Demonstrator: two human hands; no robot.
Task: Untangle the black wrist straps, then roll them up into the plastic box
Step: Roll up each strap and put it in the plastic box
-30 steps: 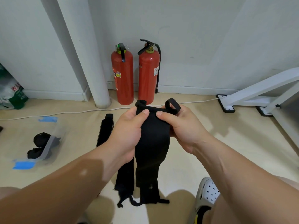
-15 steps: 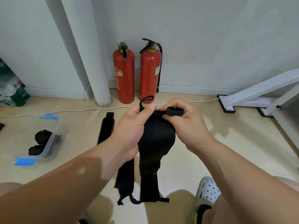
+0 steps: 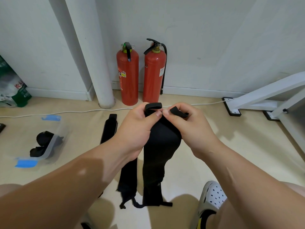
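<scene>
The left hand [image 3: 137,129] and right hand [image 3: 191,128] each pinch the top end of a black wrist strap [image 3: 158,154] with thumb and curled fingers; it hangs down to the beige floor [image 3: 206,154]. A second strap [image 3: 109,128] lies flat, partly under the left forearm. At nine o'clock the clear plastic box [image 3: 50,147] holds rolled straps [image 3: 43,138]. At twelve, against the white wall, stand two red fire extinguishers [image 3: 127,76] beside a white pipe [image 3: 92,55].
</scene>
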